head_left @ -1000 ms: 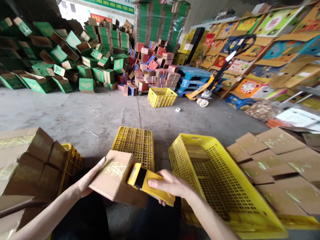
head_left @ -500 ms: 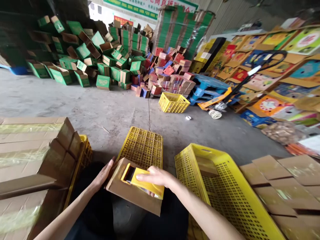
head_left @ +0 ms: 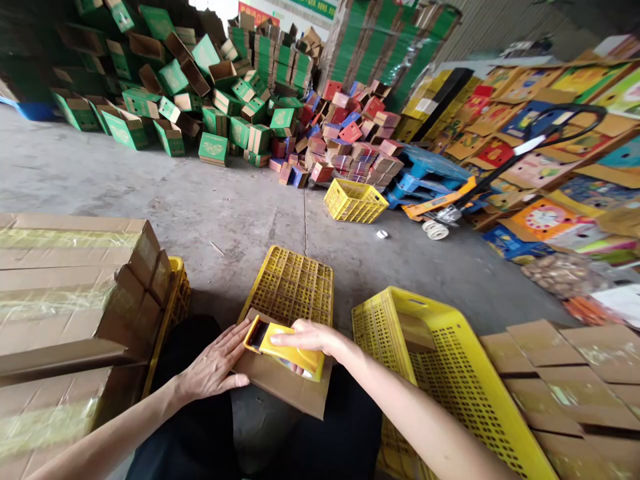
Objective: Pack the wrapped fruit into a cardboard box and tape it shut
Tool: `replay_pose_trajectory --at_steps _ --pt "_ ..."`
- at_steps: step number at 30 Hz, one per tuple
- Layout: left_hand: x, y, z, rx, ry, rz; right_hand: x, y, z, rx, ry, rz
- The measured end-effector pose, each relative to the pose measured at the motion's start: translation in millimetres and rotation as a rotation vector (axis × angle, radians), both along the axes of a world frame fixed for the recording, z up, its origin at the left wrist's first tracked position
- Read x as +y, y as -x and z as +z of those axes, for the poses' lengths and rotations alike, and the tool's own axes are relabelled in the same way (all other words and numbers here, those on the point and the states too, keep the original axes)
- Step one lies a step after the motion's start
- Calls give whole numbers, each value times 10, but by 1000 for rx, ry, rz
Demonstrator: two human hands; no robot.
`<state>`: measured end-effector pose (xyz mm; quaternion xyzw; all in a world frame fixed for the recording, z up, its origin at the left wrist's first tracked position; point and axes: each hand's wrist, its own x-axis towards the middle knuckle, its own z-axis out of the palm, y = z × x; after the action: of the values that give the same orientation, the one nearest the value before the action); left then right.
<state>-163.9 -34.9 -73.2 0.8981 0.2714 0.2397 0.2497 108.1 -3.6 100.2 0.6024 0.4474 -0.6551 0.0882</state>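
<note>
Head view shows your right hand [head_left: 310, 337] wrapped around the yellow tape dispenser [head_left: 285, 347], pressing it down on the brown cardboard box [head_left: 287, 387] that rests on your lap, while your left hand [head_left: 213, 367] lies flat with fingers spread against the box's edge at 9 o'clock of the dispenser. The box has no bench under it, only your knees, so a hard pull on the dispenser could tip it or let it slide toward the upturned yellow crate [head_left: 293, 287] at 12 o'clock. Your left fingertips sit just beside the dispenser's open end, where I judge the cutting teeth to be; if the dispenser skids toward 9 o'clock, it could nick them. Uneven pressure could also wrinkle the tape or run it off the seam, though the seam itself is hidden under your hands. The big yellow basket [head_left: 450, 373] at 3 o'clock stands close to your right forearm, so a wide elbow swing might knock it. The taped boxes [head_left: 65, 287] stacked at 9 o'clock lean over another crate and could shift if bumped.
</note>
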Motion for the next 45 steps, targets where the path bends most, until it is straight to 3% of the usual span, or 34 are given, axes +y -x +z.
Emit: replay_pose_trajectory --at_steps 8,18,23,28,36,45 --pt "83 -30 -130 24 -10 8 -83 20 -23 -22 -64 -12" --pt "97 -10 -19 39 37 13 -359 -355 4 -39 -78 0" --pt "43 -21 75 96 7 -5 -403 -391 -29 -22 -84 8" --pt "-15 -204 159 141 -38 -32 -402 -396 -17 -14 -77 -5" --pt "25 -315 113 85 26 -105 -390 -376 21 -38 -85 14" --pt "29 -308 103 35 74 -95 -598 -659 12 -50 -92 -20"
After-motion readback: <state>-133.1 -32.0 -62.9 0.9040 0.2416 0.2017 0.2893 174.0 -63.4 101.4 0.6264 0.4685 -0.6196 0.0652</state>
